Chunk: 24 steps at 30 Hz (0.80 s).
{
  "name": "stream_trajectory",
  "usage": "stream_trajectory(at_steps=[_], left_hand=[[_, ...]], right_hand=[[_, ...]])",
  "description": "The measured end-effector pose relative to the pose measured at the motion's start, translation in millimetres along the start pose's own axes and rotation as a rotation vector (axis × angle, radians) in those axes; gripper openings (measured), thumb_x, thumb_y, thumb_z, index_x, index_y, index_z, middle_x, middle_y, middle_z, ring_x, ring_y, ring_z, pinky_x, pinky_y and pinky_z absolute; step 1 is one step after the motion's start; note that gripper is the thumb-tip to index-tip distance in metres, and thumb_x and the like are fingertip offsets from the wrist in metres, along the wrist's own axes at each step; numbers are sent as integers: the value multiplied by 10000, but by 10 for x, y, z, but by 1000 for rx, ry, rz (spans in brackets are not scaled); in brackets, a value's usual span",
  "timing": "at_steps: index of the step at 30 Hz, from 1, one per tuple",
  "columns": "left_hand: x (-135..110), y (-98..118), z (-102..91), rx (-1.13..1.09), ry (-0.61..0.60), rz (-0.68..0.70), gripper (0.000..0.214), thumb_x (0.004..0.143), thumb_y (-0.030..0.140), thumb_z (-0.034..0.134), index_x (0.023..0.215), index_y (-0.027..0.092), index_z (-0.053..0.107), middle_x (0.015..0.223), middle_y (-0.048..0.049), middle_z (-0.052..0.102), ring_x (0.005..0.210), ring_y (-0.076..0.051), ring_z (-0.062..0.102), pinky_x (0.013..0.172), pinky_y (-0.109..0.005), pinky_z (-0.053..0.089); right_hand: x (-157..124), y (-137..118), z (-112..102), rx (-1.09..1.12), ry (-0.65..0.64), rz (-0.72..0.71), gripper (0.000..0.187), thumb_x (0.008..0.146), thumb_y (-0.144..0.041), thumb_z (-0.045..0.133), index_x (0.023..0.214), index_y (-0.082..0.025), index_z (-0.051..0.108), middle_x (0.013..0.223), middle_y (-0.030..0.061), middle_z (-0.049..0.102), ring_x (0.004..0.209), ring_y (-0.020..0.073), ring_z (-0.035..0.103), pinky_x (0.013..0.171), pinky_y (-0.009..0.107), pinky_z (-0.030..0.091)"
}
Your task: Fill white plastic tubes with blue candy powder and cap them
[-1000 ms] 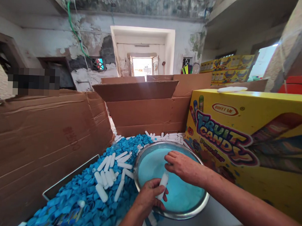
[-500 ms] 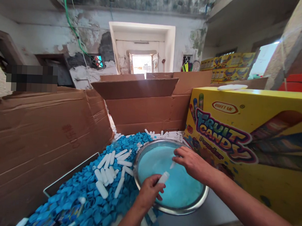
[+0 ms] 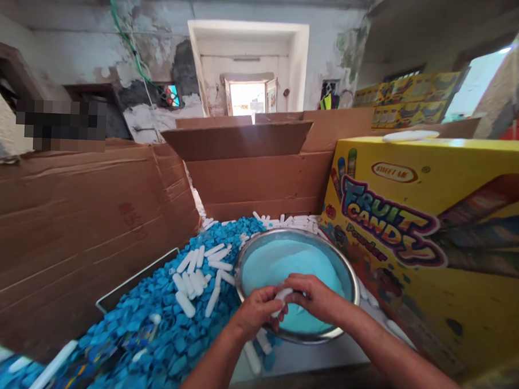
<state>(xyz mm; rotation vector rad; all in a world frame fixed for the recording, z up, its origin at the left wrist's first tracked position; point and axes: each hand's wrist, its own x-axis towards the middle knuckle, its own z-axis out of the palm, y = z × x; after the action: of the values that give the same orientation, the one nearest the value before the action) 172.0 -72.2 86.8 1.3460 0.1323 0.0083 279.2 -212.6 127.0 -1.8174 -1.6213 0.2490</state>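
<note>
Fingers of the left hand (image 3: 254, 312) and right hand (image 3: 313, 295) pinch one small white tube (image 3: 282, 294) between them, held tilted over the near rim of the steel bowl (image 3: 351, 279) of pale blue powder (image 3: 282, 261). More white tubes (image 3: 195, 280) lie on blue caps (image 3: 171, 340) just left.
</note>
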Motion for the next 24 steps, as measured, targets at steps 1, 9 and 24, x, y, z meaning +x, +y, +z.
stream_trajectory(at_steps=[1, 9, 24], left_hand=[[-50, 22, 0, 38, 19, 15, 291, 637, 355, 648, 821, 130, 627, 613, 14, 534, 497, -97, 463, 419, -188, 394], [-669, 37, -164, 540, 426, 282, 226, 747, 279, 597, 935, 185, 681, 922, -46, 687, 877, -233, 582, 813, -310, 436], [-1499, -597, -640, -77, 703, -15, 395, 573, 403, 733, 875, 154, 677, 800, -53, 681, 796, -241, 599, 577, -292, 499]], right_hand=[[36, -54, 26, 20, -1, 6, 159, 840, -218, 501, 907, -186, 641, 790, 14, 637, 742, 127, 585, 689, 216, 424], [170, -484, 489, -95, 41, 214, 270, 784, -234, 542, 1043, -158, 556, 745, 28, 659, 679, 151, 592, 602, 225, 385], [-108, -389, 1639, -612, -304, 373, 400, 744, 44, 350, 1008, -141, 587, 890, 138, 647, 666, 182, 638, 541, 238, 431]])
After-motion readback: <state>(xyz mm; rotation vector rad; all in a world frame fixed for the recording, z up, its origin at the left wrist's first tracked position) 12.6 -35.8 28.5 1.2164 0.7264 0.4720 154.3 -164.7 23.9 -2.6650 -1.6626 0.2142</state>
